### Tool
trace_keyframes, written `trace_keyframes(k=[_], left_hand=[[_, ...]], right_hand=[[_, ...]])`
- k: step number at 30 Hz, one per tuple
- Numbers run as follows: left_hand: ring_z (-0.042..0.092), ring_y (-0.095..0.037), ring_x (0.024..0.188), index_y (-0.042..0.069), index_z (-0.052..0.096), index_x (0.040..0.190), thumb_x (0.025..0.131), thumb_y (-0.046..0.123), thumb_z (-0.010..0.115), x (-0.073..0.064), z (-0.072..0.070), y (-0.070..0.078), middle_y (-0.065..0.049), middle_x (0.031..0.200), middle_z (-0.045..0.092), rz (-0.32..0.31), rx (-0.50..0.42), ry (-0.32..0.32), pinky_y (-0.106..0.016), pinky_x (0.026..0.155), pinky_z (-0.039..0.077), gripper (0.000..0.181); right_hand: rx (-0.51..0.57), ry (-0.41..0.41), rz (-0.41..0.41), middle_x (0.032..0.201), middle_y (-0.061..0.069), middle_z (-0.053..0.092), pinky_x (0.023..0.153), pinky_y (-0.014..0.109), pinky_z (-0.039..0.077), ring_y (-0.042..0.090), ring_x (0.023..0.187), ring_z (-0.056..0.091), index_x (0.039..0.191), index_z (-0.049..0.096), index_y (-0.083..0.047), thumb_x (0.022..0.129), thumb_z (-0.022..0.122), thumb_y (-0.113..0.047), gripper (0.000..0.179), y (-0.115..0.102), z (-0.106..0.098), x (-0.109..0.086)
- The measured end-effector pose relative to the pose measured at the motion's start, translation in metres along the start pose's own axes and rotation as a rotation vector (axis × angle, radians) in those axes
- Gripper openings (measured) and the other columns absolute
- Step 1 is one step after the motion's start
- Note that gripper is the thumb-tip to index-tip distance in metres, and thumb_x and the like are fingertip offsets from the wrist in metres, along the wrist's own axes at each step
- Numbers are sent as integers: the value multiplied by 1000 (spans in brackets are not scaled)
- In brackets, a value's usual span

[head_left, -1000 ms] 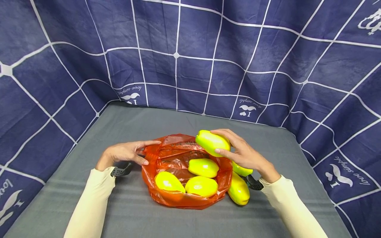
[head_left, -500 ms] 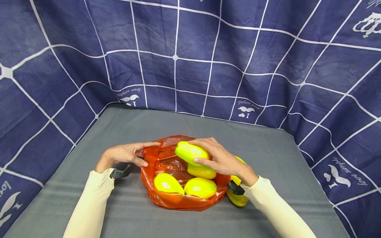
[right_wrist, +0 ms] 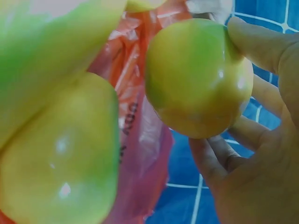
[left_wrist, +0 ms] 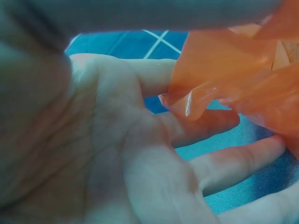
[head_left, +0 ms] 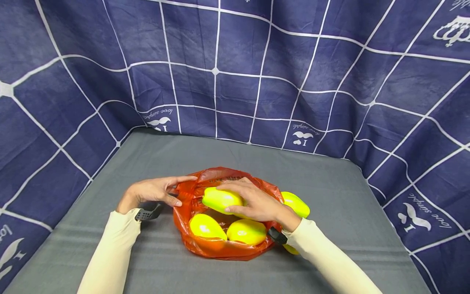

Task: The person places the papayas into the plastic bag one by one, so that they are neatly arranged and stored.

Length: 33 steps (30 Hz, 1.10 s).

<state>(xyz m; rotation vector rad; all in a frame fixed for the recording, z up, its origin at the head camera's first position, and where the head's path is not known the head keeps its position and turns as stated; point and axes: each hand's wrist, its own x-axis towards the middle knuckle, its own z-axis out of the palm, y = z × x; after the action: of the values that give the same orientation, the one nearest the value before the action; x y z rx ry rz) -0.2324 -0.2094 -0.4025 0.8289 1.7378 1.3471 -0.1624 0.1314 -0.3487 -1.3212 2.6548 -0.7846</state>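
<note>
A red plastic bag (head_left: 187, 241) stands on the table with its mouth spread wide. My right hand (head_left: 253, 200) grips a yellow-green papaya (head_left: 220, 199) over the bag's opening, thumb on the near side and fingers over the top. In the right wrist view the held papaya (right_wrist: 198, 79) shows end-on between thumb and fingers. Two papayas lie in the front of the bag, one at left (head_left: 207, 226) and one at right (head_left: 247, 232); another behind them is mostly hidden by my hand. My left hand (head_left: 154, 191) touches the bag's left rim, its fingers (left_wrist: 238, 163) straight and spread.
More papayas lie outside the bag at its right, one behind my forearm (head_left: 295, 204) and another mostly hidden beneath it. The grey tabletop (head_left: 158, 265) surrounds the bag. A blue curtain (head_left: 235, 94) with white grid lines hangs at the back and sides.
My right hand has carried the papaya leftward and lower, from the bag's right rim to over the middle of its opening. The left hand has stayed at the left rim.
</note>
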Motion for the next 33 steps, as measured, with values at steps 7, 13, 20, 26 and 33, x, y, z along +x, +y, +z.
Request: trace_keyframes(k=[7,13,20,26,33], left_hand=[[46,-37,136,8,16,161,89,7,72,0,2,2,-25,161,24,-2,11,8,-30,101,52,91],[45,-39,137,8,14,161,90,6,70,1,1,2,-25,162,23,0,-4,2,-33,101,53,91],[44,-40,137,8,13,161,90,6,70,0,0,2,-25,162,22,-8,-15,-6,-35,102,52,91],[44,-39,138,9,16,161,90,8,71,-1,1,3,-24,162,24,-14,15,8,-32,102,51,90],[48,-36,135,9,15,161,89,8,72,-1,2,4,-25,161,25,-15,11,6,-31,101,52,91]], right_hand=[[-11,-57,81,149,-3,52,122,47,26,20,142,40,146,49,-20,94,70,-36,58,1,16,10],[-1,-67,112,142,0,52,121,44,30,21,142,41,143,53,-18,95,69,-35,53,1,25,15],[-21,-83,115,137,0,55,116,38,37,16,132,47,143,54,-18,96,68,-32,51,2,35,20],[-16,-124,149,140,1,52,112,38,41,16,127,50,144,52,-18,97,66,-32,51,2,41,21],[-42,-167,152,143,2,50,111,38,43,16,126,51,146,49,-18,98,65,-30,52,2,44,21]])
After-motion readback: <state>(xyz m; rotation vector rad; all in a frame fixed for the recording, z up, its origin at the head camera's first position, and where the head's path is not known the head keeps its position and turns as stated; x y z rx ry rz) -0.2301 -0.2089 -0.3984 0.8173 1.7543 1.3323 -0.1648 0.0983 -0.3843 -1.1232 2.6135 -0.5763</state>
